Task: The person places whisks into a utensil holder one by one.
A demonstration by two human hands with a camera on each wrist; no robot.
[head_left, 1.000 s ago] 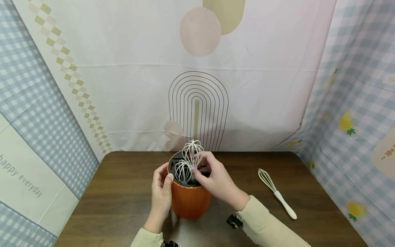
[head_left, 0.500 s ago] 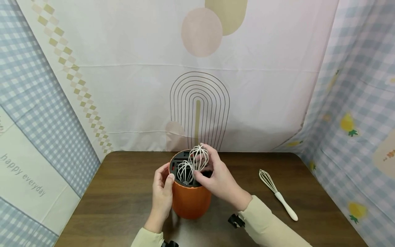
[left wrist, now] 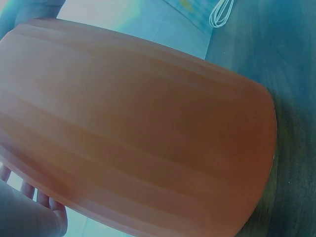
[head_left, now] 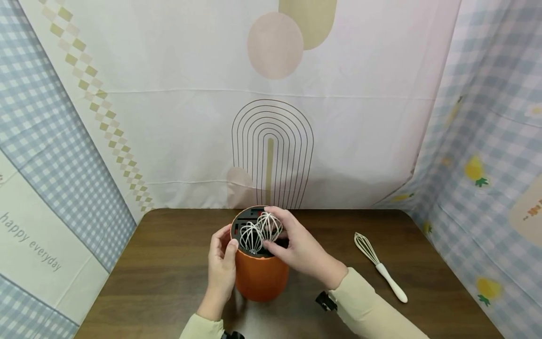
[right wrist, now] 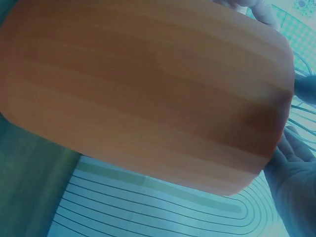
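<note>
An orange utensil holder with a dark slotted top stands upright on the table. My left hand grips its left side, thumb over the front rim. One whisk is in the holder, only its white wire head showing above the top. Just right of it, a second whisk sits low in the top, handle hidden inside; my right hand holds it between thumb and fingers near the wires. The holder's orange wall fills most of the left wrist view. In the right wrist view, right-hand fingers reach its rim.
A third whisk with a white handle lies on the right side of the brown wooden table. A patterned cloth backdrop hangs directly behind the table, with checked cloths at both sides.
The whisk in my right hand has gone down into the holder, its wire head now about level with the other whisk's. My left hand keeps its grip on the holder.
</note>
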